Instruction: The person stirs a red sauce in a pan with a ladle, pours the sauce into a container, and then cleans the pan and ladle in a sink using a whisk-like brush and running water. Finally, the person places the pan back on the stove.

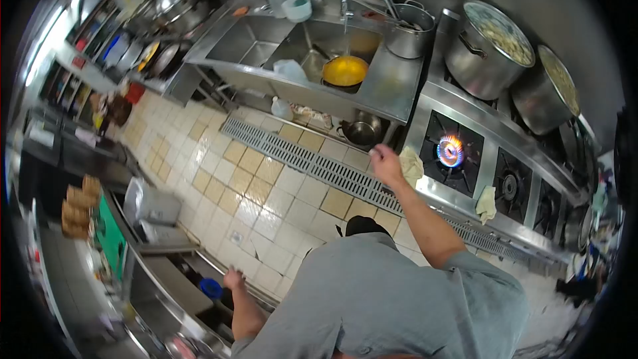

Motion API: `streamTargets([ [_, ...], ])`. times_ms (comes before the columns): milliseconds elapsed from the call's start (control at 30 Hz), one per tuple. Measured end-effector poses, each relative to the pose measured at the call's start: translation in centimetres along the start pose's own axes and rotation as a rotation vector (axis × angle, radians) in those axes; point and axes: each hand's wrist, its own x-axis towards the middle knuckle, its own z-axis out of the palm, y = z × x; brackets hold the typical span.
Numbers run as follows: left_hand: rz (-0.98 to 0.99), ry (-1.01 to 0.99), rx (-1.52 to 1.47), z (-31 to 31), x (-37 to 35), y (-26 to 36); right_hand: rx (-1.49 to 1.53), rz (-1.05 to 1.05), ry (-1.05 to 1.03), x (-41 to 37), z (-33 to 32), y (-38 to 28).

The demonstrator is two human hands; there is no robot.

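Note:
My right hand [386, 161] is raised over the floor grate, beside the stove's front edge. Its fingers are curled in, and no object shows in them. Near it, a pale cloth [411, 165] hangs on the stove edge, left of a lit burner [450, 151] with an orange and blue flame and no pot on it. My left hand [233, 278] hangs low by the counter on the left, small in view, with its fingers curled and nothing visible in them. A round blue thing [211, 288] lies close to it on a lower shelf.
Large stockpots [478, 60] stand behind the burners. Water runs into a yellow-looking pan [345, 71] in the steel sink [256, 40]. A metal pot [409, 38] with utensils stands beside it. A drain grate [299, 156] crosses the tiled floor. A green board [111, 236] lies on the left counter.

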Motion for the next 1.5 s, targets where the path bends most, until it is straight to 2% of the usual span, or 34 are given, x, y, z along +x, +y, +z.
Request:
streamTargets([
  [33, -0.025, 0.023, 0.229, 8.8, -1.2, 7.0, -0.098, -0.012, 0.15, 2.6, 0.2, 0.4],
  [67, 0.065, -0.144, 0.3, 14.6, 0.4, 10.0, -0.201, -0.023, 0.294, 5.4, 0.5, 0.7],
  [100, 0.175, -0.278, 0.419, 20.5, 0.6, 13.3, -0.214, -0.016, 0.309, 8.3, 0.6, 0.4],
  [167, 0.543, -0.541, 0.781, 29.9, 5.0, 16.0, -0.505, 0.121, 0.28, 14.8, 1.5, 1.6],
  [233, 0.738, -0.65, 1.039, 38.7, 1.2, 22.0, -0.64, 0.21, 0.243, 21.0, 1.6, 3.4],
  [267, 0.728, -0.652, 1.059, 42.0, 1.3, 23.4, -0.776, 0.282, 0.193, 23.7, 1.8, 4.4],
  [367, 0.65, -0.652, 0.933, 47.9, 4.6, 25.1, -0.836, 0.317, 0.175, 32.5, 2.3, 3.8],
  [400, 0.651, -0.61, 0.951, 48.0, 7.5, 23.8, -0.821, 0.312, 0.157, 37.0, 3.6, 4.3],
  [433, 0.644, -0.574, 0.977, 46.7, 10.0, 22.4, -0.828, 0.226, 0.254, 40.8, 5.1, 5.4],
  [467, 0.621, -0.57, 1.149, 45.5, 11.4, 21.9, -0.834, 0.137, 0.356, 44.8, 6.4, 5.8],
  [500, 0.601, -0.565, 1.317, 43.7, 13.1, 21.1, -0.821, 0.138, 0.344, 48.9, 7.3, 4.5],
  [533, 0.641, -0.759, 1.528, 39.3, 18.5, 18.3, -0.629, 0.085, 0.065, 53.0, 7.9, 1.9],
  [567, 0.33, -0.666, 1.83, 39.5, 16.1, 20.5, -0.432, 0.025, -0.213, 56.6, 8.8, 0.0],
  [600, 0.524, -0.645, 1.621, 34.6, 18.1, 18.7, -0.422, 0.011, -0.223, 60.3, 10.8, 0.0],
  [633, -0.298, -0.397, 1.098, 34.8, 16.1, 20.8, -0.203, 0.096, -0.063, 64.3, 13.7, 1.5],
  [667, -0.285, -0.222, 0.835, 36.1, 12.0, 23.4, 0.018, 0.183, 0.094, 67.5, 16.7, 3.5],
  [700, -0.225, -0.18, 0.826, 36.9, 9.9, 25.6, 0.025, 0.174, 0.085, 69.9, 19.4, 5.7],
  [767, -0.164, -0.118, 0.815, 37.3, 9.0, 27.1, 1.579, 0.774, 0.297, 73.3, 24.9, 10.5],
  [833, 0.066, 0.003, 0.684, 36.7, 10.8, 26.3, 1.612, 0.919, 0.349, 74.6, 29.0, 15.1],
  [867, -0.035, 0.03, 0.531, 38.7, 10.5, 27.7, 1.267, 0.877, 0.348, 73.8, 29.5, 15.5],
  [900, -0.035, 0.036, 0.534, 41.3, 11.5, 28.6, 0.92, 0.827, 0.341, 72.9, 30.0, 15.8],
  [967, 0.052, -0.127, 0.382, 45.5, 13.1, 30.7, 0.873, 0.85, 0.312, 72.4, 30.0, 16.2],
  [1033, 0.245, -0.289, 0.702, 52.2, 15.2, 33.5, 0.785, 0.869, 0.273, 71.3, 28.4, 16.7],
  [1067, 0.424, -0.422, 0.942, 56.5, 15.4, 36.5, 0.74, 0.879, 0.246, 70.7, 27.8, 16.8],
  [1100, 0.466, -0.476, 1.092, 63.3, 11.9, 42.2, 0.702, 0.878, 0.217, 70.8, 27.4, 16.6],
  [1133, 0.617, -0.544, 0.99, 66.3, 14.4, 42.4, 0.702, 0.876, 0.213, 70.4, 26.6, 16.4],
  [1200, 0.756, -0.671, 1.031, 73.9, 18.9, 45.7, 1.571, 0.876, 0.183, 68.7, 25.0, 16.1],
  [1267, 0.835, -0.794, 0.972, 82.2, 23.4, 48.4, 1.592, 0.819, 0.261, 66.4, 24.8, 16.2],
  [1300, 0.923, -0.77, 1.015, 86.3, 24.7, 49.8, 1.605, 0.765, 0.31, 63.9, 24.6, 16.2],
  [1333, 0.758, -0.944, 1.098, 90.5, 26.5, 51.6, 1.522, 0.787, 0.318, 62.5, 23.1, 13.1],
  [1367, 0.756, -1.009, 0.92, 93.8, 29.2, 50.5, 1.504, 0.783, 0.339, 62.3, 22.5, 11.1],
  [1433, 0.797, -1.008, 1.108, 100.1, 33.1, 48.4, 1.304, 0.899, 0.462, 61.4, 22.2, 8.4],
  [1467, 0.772, -1.032, 1.108, 102.0, 35.3, 45.9, 1.279, 0.914, 0.482, 61.0, 21.7, 6.7],
  [1500, 0.841, -1.055, 1.255, 104.5, 37.5, 43.2, 1.282, 0.901, 0.533, 61.7, 20.9, 4.6],
])
